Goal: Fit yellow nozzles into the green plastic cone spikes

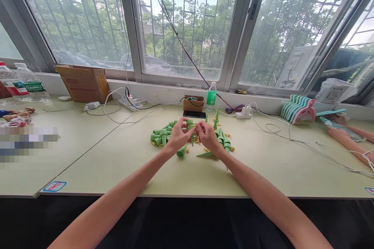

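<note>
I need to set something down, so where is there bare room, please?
Bare tabletop lies between the table seam and left forearm, and between the right forearm and white cables. Green pieces crowd around the left hand and right hand.

"C'estbon" reads on the green label (33, 86) of a bottle (27, 74) far left of the left grip (179, 137). A sticker (55, 186), nearer, bears an unclear red sign.

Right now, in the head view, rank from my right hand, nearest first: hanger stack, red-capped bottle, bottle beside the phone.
From the right hand:
1. Bottle beside the phone: ahead, beyond the green spikes.
2. Hanger stack: right, near the window.
3. Red-capped bottle: far left.
</note>
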A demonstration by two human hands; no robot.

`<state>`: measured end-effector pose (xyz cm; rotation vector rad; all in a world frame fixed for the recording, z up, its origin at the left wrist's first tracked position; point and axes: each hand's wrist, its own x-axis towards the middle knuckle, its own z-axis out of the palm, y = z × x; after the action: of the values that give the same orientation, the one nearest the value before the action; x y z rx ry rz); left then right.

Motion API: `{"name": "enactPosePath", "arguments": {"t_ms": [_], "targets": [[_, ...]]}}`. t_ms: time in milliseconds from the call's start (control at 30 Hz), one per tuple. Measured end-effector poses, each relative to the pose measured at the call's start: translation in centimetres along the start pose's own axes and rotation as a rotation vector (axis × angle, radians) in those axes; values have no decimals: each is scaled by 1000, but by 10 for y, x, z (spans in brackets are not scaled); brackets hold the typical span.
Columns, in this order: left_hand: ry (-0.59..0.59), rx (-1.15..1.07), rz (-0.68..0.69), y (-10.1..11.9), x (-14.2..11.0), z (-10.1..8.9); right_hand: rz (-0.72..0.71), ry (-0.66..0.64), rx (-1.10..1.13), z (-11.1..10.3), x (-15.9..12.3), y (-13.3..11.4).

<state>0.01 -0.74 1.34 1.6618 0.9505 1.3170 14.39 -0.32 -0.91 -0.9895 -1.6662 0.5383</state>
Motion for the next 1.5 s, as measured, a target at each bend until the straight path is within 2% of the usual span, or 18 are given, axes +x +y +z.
{"name": "enactPosePath", "arguments": {"t_ms": [167,367,567,833,1233,1500], "targets": [[-20,10,-1,0,0,-1,-7,-30,15,-1,0,0],[-64,83,22,-2,-1,-1,-11,-11,-62,-3,0,2],[-75,57,26,-3,-1,-1,-16,1,-99,-4,0,4],[-76,23,21,-5,0,-1,-6,-12,-106,-7,0,3],[-52,235,122,-5,-1,-2,-23,7,-101,-8,2,6],[-13,277,184,-8,0,-1,-4,-1,-78,-6,3,9]]}}
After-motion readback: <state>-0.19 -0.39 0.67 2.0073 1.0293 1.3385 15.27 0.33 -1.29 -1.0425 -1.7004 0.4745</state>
